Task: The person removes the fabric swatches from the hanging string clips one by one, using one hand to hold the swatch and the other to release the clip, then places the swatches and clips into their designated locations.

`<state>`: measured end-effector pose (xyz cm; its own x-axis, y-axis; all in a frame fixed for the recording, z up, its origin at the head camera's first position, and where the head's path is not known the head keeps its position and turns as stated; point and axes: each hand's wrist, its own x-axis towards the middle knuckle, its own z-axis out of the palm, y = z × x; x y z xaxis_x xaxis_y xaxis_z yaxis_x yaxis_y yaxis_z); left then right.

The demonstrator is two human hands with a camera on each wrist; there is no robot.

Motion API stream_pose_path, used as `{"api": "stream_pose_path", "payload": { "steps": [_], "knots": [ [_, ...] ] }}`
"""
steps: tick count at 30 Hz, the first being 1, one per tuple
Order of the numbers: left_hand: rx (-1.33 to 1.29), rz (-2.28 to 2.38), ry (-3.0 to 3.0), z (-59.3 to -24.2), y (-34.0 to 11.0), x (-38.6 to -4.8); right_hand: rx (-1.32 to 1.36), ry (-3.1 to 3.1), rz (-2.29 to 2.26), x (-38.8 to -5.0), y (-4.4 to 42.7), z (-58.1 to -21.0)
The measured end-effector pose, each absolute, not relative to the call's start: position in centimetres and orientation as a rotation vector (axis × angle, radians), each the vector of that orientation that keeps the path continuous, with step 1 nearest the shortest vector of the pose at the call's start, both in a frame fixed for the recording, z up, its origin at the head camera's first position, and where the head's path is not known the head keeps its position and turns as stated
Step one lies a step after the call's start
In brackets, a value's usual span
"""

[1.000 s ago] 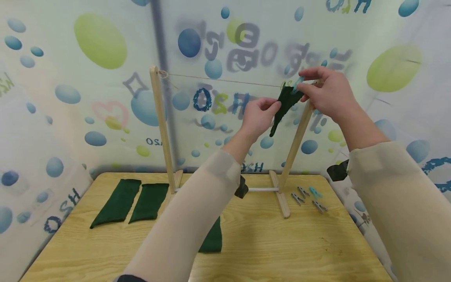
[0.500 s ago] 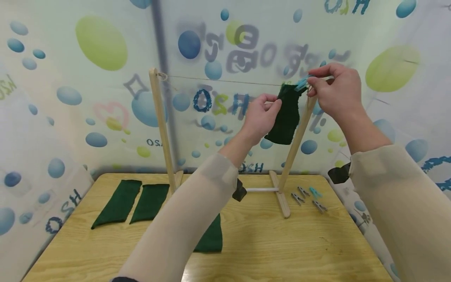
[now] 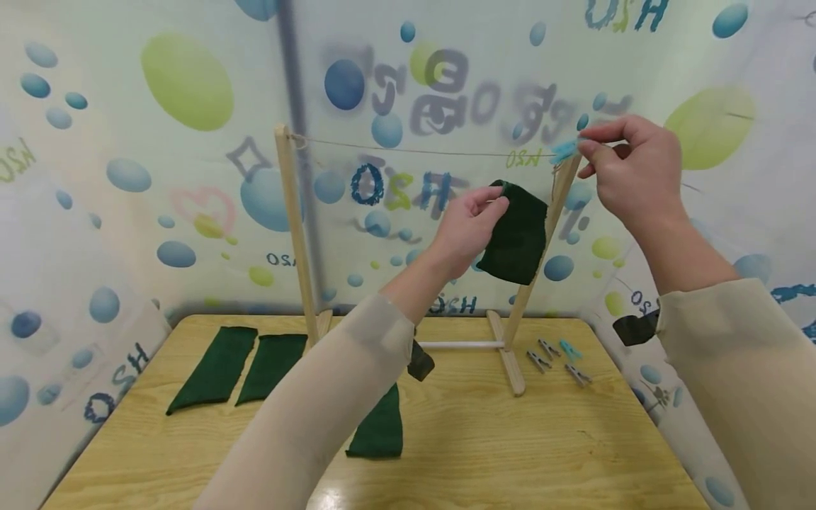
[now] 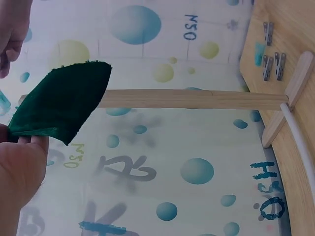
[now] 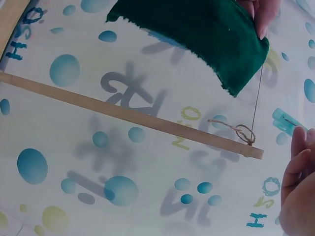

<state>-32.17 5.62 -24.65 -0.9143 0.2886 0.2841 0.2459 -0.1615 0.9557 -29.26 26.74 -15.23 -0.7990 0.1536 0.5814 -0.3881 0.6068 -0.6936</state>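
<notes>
My left hand [image 3: 468, 230] pinches a dark green cloth [image 3: 515, 237] by its upper left corner, and the rest hangs below the string [image 3: 408, 150]. In the right wrist view the same cloth [image 5: 197, 37] spreads out, apart from the clothespin. My right hand [image 3: 637, 166] holds a light blue clothespin [image 3: 564, 150] between thumb and fingers, near the top of the right wooden post [image 3: 542, 248]. In the right wrist view that clothespin [image 5: 288, 121] is clear of the cloth. A knot [image 5: 244, 133] ties the string to the post.
Two green cloths [image 3: 213, 368] lie at the table's left, and another green cloth [image 3: 382, 428] is partly behind my left sleeve. Several clothespins [image 3: 576, 374] lie right of the stand's foot [image 3: 513, 368]. The left post [image 3: 295, 227] rises behind my left arm.
The cloth, earlier up at the string with the clothespin on its upper edge, is now lower and apart from it. My right hand has moved right with the clothespin.
</notes>
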Motion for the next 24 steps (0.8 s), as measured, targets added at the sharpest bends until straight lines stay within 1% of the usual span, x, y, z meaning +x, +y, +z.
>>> {"api": "stream_pose_path", "payload": {
  "steps": [9, 17, 24],
  "knots": [
    [0.532, 2.267, 1.872, -26.6, 3.8, -31.2, 0.184, -2.243, 1.158, -27.5, 28.3, -17.3],
    [0.449, 2.210, 1.825, -30.6, 1.2, -29.7, 0.144, -2.315, 1.124, -26.1, 30.3, -21.4],
    [0.353, 2.224, 1.789, -34.0, -0.5, -28.4, 0.116, -2.346, 1.200, -25.2, 32.3, -25.4]
  ]
}}
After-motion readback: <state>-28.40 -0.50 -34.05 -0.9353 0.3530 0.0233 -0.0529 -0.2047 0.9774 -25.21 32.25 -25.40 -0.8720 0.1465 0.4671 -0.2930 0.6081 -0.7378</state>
